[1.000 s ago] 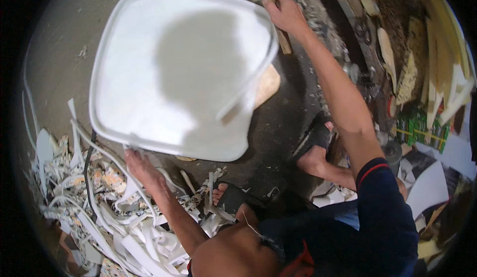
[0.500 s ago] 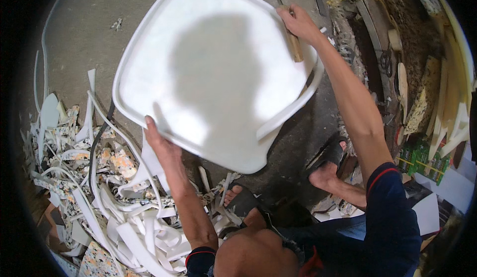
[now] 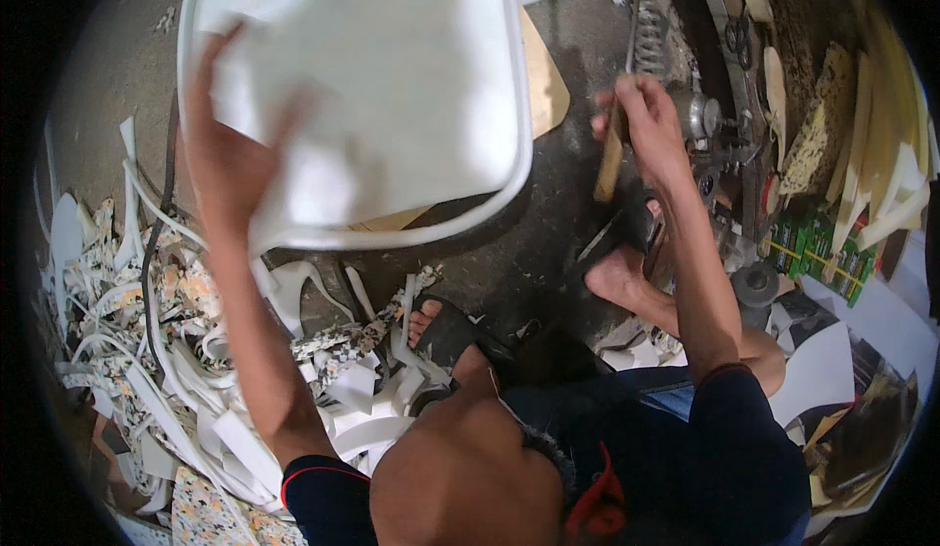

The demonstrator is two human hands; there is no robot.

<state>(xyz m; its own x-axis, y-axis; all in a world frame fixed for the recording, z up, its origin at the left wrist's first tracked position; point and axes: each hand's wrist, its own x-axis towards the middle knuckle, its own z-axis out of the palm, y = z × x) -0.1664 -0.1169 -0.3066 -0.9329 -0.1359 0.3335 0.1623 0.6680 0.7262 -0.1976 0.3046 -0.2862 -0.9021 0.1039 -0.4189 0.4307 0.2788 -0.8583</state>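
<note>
A large white rounded pad (image 3: 411,144) with a raised white strip (image 3: 411,237) along its edge lies in front of me. Over its left side is my left hand (image 3: 235,144), smeared by motion, with its fingers spread and nothing in them. To the right of the pad and apart from it, my right hand (image 3: 651,125) is closed around the wooden handle (image 3: 609,169) of a tool. A long thin metal shaft (image 3: 634,27) points away from that hand; its far end runs out of the picture. A tan board (image 3: 544,81) shows from under the pad.
White offcuts and strips (image 3: 245,443) and speckled foam scraps (image 3: 206,296) heap up at the left. A black cord (image 3: 155,282) crosses them. Green packets (image 3: 808,257), foam strips (image 3: 871,193) and a coil spring (image 3: 650,42) are on the right. My sandalled feet (image 3: 446,335) are near the pad.
The pad has turned and shifted to the left, uncovering more of the tan board. My left hand has let go of its rim and moved up and left. My right hand has moved down, right with the tool.
</note>
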